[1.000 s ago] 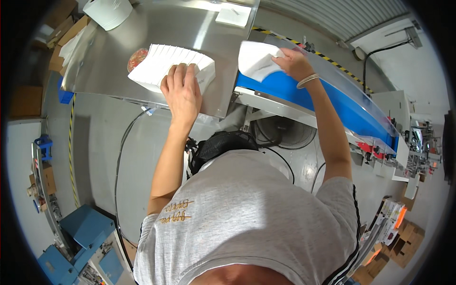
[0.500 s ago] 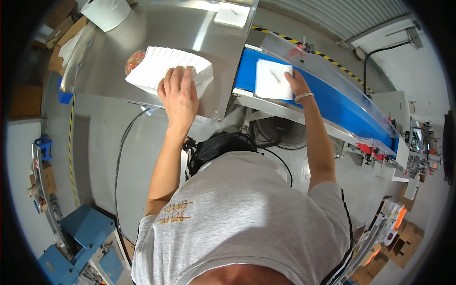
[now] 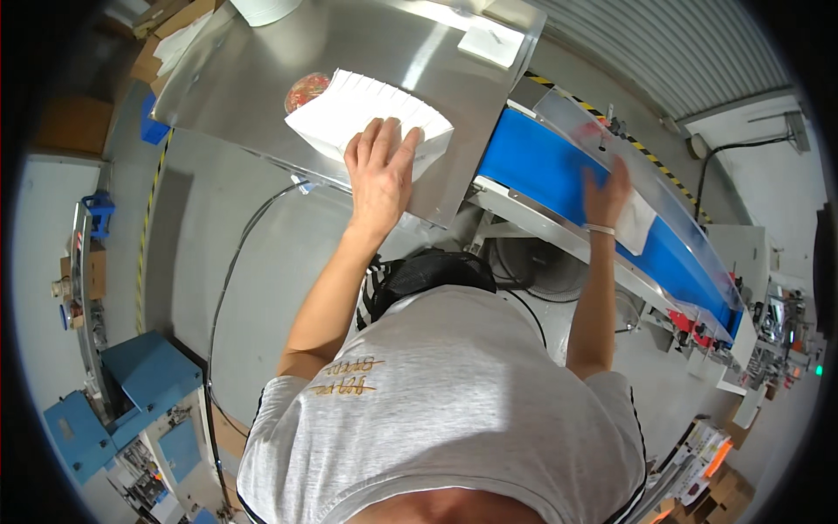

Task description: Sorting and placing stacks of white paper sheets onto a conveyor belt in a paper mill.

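Note:
My left hand (image 3: 381, 179) lies over the near side of a fanned stack of white, flat, paper-like pieces (image 3: 349, 113) on the metal table, its fingers spread and touching the stack. My right hand (image 3: 605, 194) is over the blue conveyor belt (image 3: 532, 162), smeared by motion, with thumb and fingers apart and nothing visible between them. Just right of that hand, a white flat piece (image 3: 640, 224) lies on the belt, partly hidden by the hand. A round, clear item with red and yellow contents (image 3: 307, 92) sits behind the stack's left end.
On the steel table (image 3: 236, 113), another white piece (image 3: 491, 44) lies at the far right corner and a white tub (image 3: 264, 7) stands at the far left. A clear guard (image 3: 672, 196) runs along the belt's far side. A fan (image 3: 541, 266) stands beneath the conveyor.
My right hand has let go of the white piece, which has moved right along the belt. My left hand stays at the stack. The whole view has shifted, so the table appears further right.

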Demonstrator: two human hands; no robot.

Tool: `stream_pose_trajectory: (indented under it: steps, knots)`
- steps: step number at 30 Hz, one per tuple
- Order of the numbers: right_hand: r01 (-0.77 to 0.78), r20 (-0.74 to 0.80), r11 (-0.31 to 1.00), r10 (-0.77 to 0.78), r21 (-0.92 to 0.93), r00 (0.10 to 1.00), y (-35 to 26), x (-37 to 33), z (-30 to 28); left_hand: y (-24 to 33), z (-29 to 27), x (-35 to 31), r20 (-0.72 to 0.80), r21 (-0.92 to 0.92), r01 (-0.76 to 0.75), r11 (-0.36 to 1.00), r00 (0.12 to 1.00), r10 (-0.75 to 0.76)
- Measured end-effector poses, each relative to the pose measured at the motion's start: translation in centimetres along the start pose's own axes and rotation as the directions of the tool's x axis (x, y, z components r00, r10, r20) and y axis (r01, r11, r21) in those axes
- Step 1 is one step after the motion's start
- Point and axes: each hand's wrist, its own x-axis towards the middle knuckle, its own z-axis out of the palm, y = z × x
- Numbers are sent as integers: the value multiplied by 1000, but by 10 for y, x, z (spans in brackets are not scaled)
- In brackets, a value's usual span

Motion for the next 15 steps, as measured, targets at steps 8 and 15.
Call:
stream_pose_trajectory:
  steps: [8, 15]
  knots:
    - [-322, 564, 562, -331, 762, 757, -189, 31, 40, 3, -1, 3, 14, -91, -66, 994, 998, 68]
    - [-638, 724, 382, -142, 669, 675, -154, 18, 52, -20, -9, 2, 48, 15, -9, 1000, 999, 9]
